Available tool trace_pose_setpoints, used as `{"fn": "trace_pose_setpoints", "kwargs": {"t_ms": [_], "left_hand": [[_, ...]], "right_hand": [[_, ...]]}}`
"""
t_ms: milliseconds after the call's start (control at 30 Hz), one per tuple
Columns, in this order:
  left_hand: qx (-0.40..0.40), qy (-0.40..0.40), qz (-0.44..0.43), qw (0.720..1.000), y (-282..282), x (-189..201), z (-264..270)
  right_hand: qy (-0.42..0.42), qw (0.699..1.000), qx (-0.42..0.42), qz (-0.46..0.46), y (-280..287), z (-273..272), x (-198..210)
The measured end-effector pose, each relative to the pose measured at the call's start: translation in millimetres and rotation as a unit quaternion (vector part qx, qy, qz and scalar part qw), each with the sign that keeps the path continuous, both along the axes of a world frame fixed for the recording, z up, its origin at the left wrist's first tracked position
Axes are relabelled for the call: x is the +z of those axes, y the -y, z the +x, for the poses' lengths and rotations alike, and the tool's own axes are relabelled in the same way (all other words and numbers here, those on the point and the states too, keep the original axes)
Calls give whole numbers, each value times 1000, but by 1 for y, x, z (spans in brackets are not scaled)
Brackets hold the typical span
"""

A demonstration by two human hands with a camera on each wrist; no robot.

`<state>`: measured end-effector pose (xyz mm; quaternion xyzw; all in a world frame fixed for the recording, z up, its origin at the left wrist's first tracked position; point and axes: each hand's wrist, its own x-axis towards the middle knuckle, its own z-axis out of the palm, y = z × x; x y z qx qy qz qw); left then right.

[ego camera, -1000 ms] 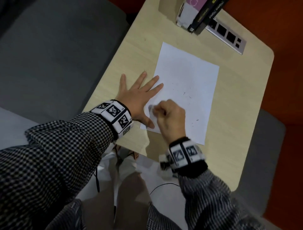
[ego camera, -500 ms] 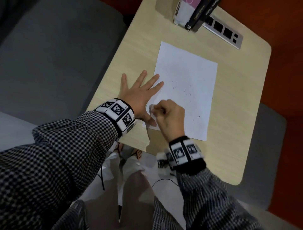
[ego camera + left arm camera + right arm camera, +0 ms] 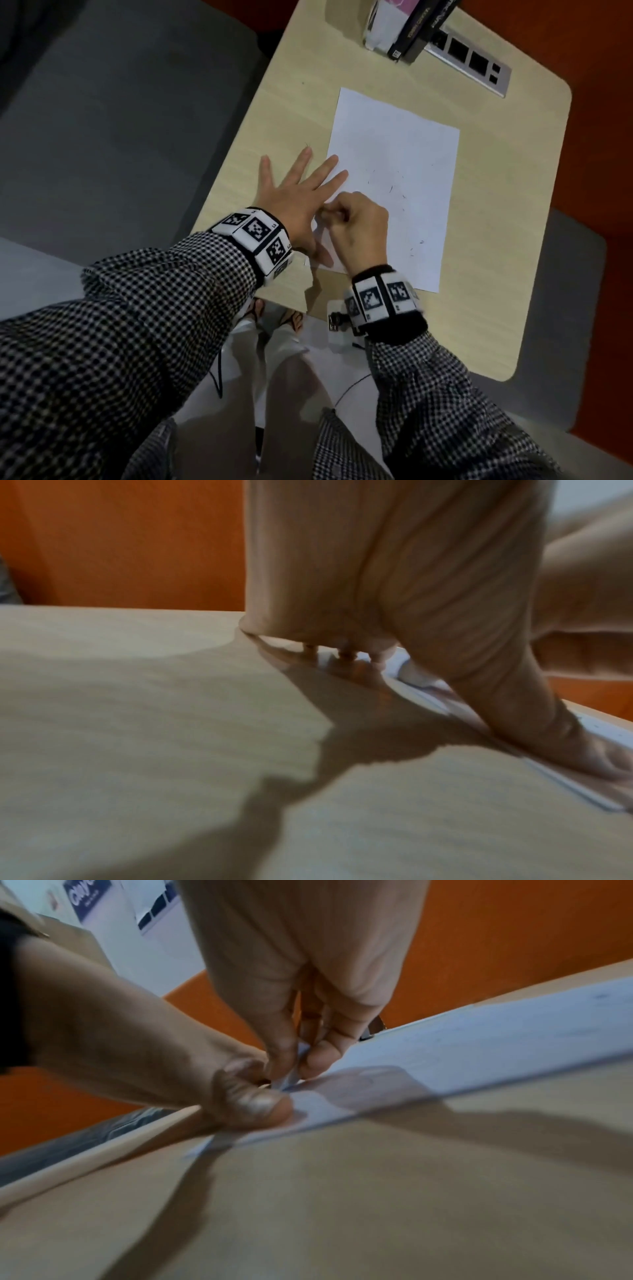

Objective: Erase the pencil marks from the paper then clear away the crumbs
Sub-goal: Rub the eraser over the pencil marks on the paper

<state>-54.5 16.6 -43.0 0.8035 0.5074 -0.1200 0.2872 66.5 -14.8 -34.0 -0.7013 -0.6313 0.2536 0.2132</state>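
A white sheet of paper [image 3: 394,154] lies on the pale wooden table [image 3: 500,222], with faint pencil strokes and dark eraser crumbs [image 3: 402,196] scattered over its middle and right. My left hand [image 3: 301,192] lies flat with fingers spread, pressing the sheet's left edge; its thumb [image 3: 253,1104] holds down the near corner. My right hand [image 3: 334,214] is curled and pinches a small white eraser [image 3: 291,1073], whose tip touches the paper [image 3: 479,1042] right beside the left hand. Most of the eraser is hidden by the fingers.
Several upright books [image 3: 411,27] and a grey power strip [image 3: 469,65] stand at the table's far edge. Grey seat cushions flank the table left and right, with orange floor beyond. The table's near edge runs just under both wrists.
My right hand has slid the eraser a short way up the paper, closer to the left hand's fingers. The left hand stays flat on the sheet.
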Motion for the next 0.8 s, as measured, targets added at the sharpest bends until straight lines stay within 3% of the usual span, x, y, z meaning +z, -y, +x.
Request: {"fn": "trace_pose_setpoints", "kwargs": {"t_ms": [133,333,500,700,800], "left_hand": [[0,-5,17,1000,1,-2,-1],[8,6,-4,1000,-1,0,1],[-3,-9,16,1000,2,-3,0],[-2,-11,9,1000,2,-1,2],[-4,-8,9,1000,1,-2,2]], "right_hand": [[-7,1000,-7,-7,41,1,6],[-20,1000,6,-22,-4,-5,4],[-24,999,-33,-23,54,6,8],[-10,1000,-17,-23,-11,3,1],[-3,999,-31,-3,23,7,0]]}}
